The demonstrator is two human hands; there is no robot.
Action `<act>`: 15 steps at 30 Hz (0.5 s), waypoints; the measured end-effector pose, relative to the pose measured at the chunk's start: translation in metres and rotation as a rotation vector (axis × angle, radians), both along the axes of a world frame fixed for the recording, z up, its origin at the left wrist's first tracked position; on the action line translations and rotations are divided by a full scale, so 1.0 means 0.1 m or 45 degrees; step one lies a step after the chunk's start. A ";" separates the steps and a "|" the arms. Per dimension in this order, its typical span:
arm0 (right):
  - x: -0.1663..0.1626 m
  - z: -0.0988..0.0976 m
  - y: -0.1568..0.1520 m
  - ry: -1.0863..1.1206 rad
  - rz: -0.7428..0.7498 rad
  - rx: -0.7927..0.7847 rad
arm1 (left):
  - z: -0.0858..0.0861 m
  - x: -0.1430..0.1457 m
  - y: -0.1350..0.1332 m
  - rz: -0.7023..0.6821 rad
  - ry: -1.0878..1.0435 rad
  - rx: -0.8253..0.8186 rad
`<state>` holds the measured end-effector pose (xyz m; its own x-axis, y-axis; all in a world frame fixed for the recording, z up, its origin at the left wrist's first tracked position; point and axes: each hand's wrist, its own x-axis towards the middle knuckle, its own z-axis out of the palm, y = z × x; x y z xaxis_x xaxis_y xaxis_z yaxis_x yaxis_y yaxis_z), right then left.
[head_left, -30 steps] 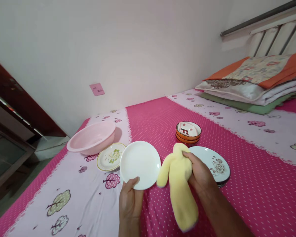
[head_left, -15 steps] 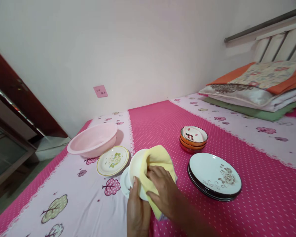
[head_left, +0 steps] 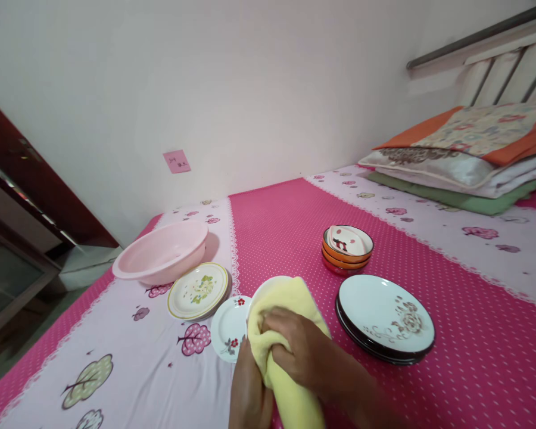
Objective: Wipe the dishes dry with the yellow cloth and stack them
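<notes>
My left hand [head_left: 249, 387] grips a white plate [head_left: 268, 285] from below at its near left edge. Most of that plate is hidden under a yellow cloth [head_left: 295, 301]. My right hand [head_left: 297, 345] has its fingers curled into the cloth and presses it against the plate's face. Just left of my hands, a white plate with red flowers [head_left: 227, 325] lies on the bedspread, partly covered by the held plate. Beyond it sits a stack of yellow-rimmed plates [head_left: 199, 292] with a green leafy print.
A pink basin [head_left: 161, 253] stands at the back left. To the right are stacked orange bowls [head_left: 347, 250] and a stack of dark-edged oval plates [head_left: 386, 316]. Folded bedding [head_left: 455, 161] lies at the far right. A white wall [head_left: 250, 89] closes off the back.
The held plate and cloth have come lower and nearer, and the cloth covers more of the plate. More of the flowered plate shows. The view has shifted slightly.
</notes>
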<state>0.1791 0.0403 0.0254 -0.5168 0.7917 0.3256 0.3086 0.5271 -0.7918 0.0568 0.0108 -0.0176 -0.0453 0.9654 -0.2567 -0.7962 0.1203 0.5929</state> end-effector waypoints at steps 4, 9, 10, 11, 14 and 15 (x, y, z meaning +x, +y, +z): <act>-0.10 -0.06 0.01 -0.039 -0.171 0.214 | -0.06 -0.03 0.03 0.054 -0.106 -0.009; -0.17 -0.13 -0.06 -0.193 -0.182 0.246 | -0.08 -0.17 0.04 -0.023 -0.239 -0.015; -0.19 -0.15 -0.07 -0.201 -0.181 0.259 | -0.08 -0.19 0.03 -0.021 -0.245 0.006; -0.21 -0.16 -0.07 -0.197 -0.180 0.279 | -0.07 -0.20 0.03 -0.011 -0.241 0.031; -0.27 -0.21 -0.04 -0.149 -0.223 0.362 | -0.06 -0.18 0.02 -0.003 -0.206 0.064; -0.28 -0.23 -0.02 -0.127 -0.261 0.395 | -0.05 -0.16 0.01 -0.011 -0.196 0.056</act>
<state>0.1507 0.0388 0.0026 -0.3991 0.7536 0.5224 0.5001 0.6564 -0.5649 0.0404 0.0119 -0.0228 -0.0003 0.9760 -0.2176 -0.8771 0.1043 0.4689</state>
